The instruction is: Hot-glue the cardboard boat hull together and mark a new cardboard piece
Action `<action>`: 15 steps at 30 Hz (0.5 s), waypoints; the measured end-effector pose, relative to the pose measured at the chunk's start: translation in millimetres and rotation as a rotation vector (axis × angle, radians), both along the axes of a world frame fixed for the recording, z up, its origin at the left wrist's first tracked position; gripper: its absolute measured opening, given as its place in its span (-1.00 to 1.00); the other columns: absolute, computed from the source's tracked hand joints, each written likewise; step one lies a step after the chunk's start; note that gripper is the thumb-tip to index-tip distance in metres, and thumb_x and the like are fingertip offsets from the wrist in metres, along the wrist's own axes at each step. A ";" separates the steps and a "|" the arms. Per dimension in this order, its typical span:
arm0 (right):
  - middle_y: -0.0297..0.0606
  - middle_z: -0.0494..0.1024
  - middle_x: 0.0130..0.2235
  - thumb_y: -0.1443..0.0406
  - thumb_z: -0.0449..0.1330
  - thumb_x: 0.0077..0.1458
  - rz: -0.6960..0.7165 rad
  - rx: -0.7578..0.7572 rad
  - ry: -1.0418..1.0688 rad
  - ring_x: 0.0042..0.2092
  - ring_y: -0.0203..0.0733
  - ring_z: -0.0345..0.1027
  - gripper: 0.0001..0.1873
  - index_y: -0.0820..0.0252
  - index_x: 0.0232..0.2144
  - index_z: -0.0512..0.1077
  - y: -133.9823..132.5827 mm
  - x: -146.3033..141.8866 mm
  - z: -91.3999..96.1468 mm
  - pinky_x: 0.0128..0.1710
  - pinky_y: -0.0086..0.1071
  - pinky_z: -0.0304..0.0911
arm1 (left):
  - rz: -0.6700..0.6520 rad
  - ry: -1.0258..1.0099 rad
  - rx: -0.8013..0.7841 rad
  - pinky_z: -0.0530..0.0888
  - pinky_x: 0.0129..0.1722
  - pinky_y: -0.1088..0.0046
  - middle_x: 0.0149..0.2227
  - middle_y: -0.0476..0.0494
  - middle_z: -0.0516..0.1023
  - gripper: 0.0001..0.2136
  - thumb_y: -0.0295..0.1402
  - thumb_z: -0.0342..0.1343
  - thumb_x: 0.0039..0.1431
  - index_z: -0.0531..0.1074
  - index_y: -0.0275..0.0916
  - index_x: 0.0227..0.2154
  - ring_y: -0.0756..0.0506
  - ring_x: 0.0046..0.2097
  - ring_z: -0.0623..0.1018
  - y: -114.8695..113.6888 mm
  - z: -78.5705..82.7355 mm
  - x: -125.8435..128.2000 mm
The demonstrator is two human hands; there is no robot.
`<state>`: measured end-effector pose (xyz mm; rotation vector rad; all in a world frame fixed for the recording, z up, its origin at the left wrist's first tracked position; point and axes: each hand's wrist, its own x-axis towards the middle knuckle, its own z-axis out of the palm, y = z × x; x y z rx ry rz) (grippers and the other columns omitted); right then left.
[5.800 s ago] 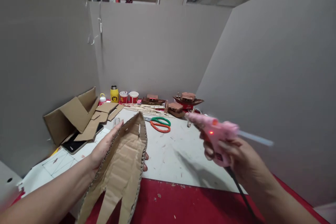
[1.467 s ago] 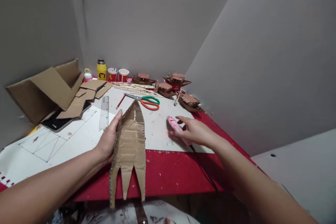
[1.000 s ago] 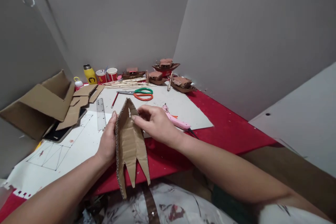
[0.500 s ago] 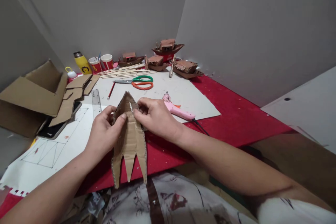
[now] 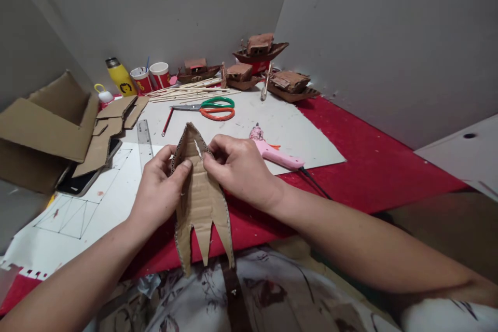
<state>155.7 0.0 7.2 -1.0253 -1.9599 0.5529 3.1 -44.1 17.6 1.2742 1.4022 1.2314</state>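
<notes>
A cut cardboard piece (image 5: 200, 197), folded up along its sides to a point at the far end, is held between both hands over the table's front edge. Its near end splits into three pointed strips, and a slit gapes beside the tip. My left hand (image 5: 159, 181) pinches the left side, thumb on the inner face and fingers behind. Along the right side, my right hand (image 5: 239, 168) grips the edge near the slit, its fingertips partly hidden. Just past the right hand lies a pink glue gun (image 5: 278, 155) with a black cord.
Scissors (image 5: 216, 109), a pencil (image 5: 167, 122) and a clear ruler (image 5: 144, 140) lie beyond the hands. Thin sticks (image 5: 187, 92) and several model boats (image 5: 290, 85) stand behind. At left are an open cardboard box (image 5: 42, 129), cardboard scraps (image 5: 103, 137), a phone (image 5: 83, 181) and a drawing (image 5: 70, 218).
The view has shifted, so most things sit slightly higher and the boats and glue gun further right. Both hands keep their grip on the cardboard piece, its side walls spread slightly differently.
</notes>
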 end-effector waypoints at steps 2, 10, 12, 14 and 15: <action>-0.38 0.31 -0.58 0.39 0.09 0.03 0.003 0.013 -0.010 -0.52 -0.33 0.16 -0.85 0.18 -0.56 0.24 -0.6 -0.7 -0.7 -0.47 -0.44 0.01 | -0.004 -0.004 0.002 0.43 -0.28 0.46 -0.32 -0.01 0.55 -0.83 -0.30 0.22 0.05 0.46 -0.20 -0.28 -0.05 -0.32 0.48 0.5 -1.7 -0.3; -0.39 0.29 -0.58 0.38 0.09 0.06 0.037 0.012 -0.053 -0.51 -0.33 0.14 -0.84 0.18 -0.55 0.25 0.4 -1.4 -2.5 -0.46 -0.44 0.00 | 0.026 0.013 0.006 0.42 -0.26 0.46 -0.33 -0.01 0.56 -0.84 -0.34 0.20 0.06 0.48 -0.21 -0.27 -0.06 -0.31 0.48 -0.9 -5.4 0.6; -0.40 0.26 -0.58 0.38 0.09 0.07 0.049 0.005 -0.048 -0.51 -0.33 0.12 -0.82 0.17 -0.56 0.24 1.0 -1.3 -2.9 -0.46 -0.44 -0.01 | 0.034 0.013 0.015 0.42 -0.25 0.45 -0.33 -0.01 0.55 -0.84 -0.33 0.20 0.05 0.48 -0.21 -0.28 -0.07 -0.30 0.48 -0.3 -6.7 0.6; -0.41 0.26 -0.58 0.38 0.09 0.07 0.057 -0.003 -0.044 -0.50 -0.33 0.12 -0.82 0.18 -0.56 0.24 1.3 -1.0 -3.1 -0.46 -0.45 -0.01 | 0.031 0.014 0.026 0.43 -0.23 0.44 -0.31 -0.03 0.56 -0.83 -0.33 0.20 0.06 0.48 -0.21 -0.26 -0.08 -0.27 0.49 0.3 -8.3 0.2; -0.40 0.26 -0.58 0.38 0.09 0.07 0.061 -0.007 -0.043 -0.50 -0.33 0.12 -0.82 0.18 -0.55 0.25 1.4 -0.9 -3.2 -0.45 -0.45 0.00 | 0.026 0.017 0.028 0.43 -0.22 0.44 -0.29 -0.03 0.57 -0.82 -0.34 0.19 0.06 0.48 -0.21 -0.24 -0.08 -0.26 0.49 0.6 -9.1 0.0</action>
